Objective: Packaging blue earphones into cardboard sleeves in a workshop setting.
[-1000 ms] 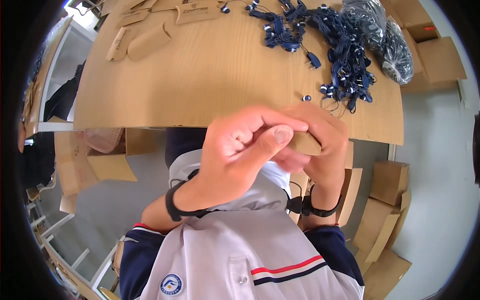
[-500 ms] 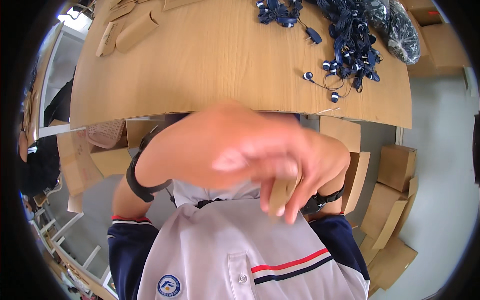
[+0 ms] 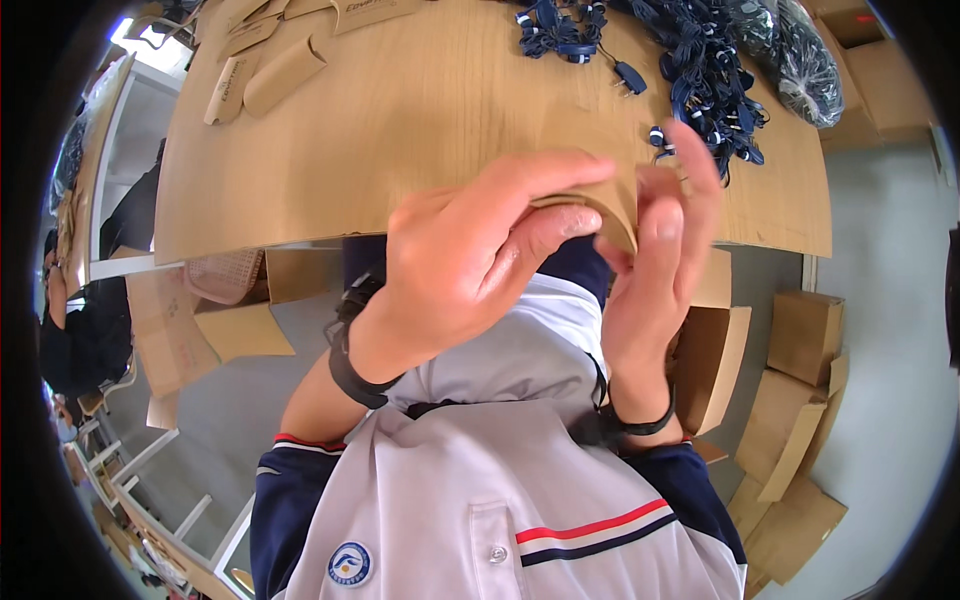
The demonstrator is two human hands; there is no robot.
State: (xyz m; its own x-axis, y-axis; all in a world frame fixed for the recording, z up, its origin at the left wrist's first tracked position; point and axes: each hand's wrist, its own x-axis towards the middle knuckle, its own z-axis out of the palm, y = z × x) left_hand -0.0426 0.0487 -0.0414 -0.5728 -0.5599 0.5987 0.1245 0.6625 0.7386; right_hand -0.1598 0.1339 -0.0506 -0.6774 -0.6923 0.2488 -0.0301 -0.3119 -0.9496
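Note:
A brown kraft cardboard pillow box is held between my two hands above the near edge of the table. My left hand is closed on its left side, with the thumb below and the fingers over the top. At the box's right edge, my right hand has the cardboard between thumb and fingers; one raised finger is blurred. The box looks bowed, and its far part blends with the tabletop. Beyond my right hand lie dark blue earphones with bundled cords, one earbud partly hidden by the fingers.
More brown pillow boxes lie at the table's far left. A clear plastic bag of dark items is at the far right of the wooden table. Open cartons and a pink basket stand below left; stacked cartons stand right.
My hands have moved apart from their blurred, crossed position near my chest and up toward the table edge. The cardboard has come up with them and now shows its curved edge.

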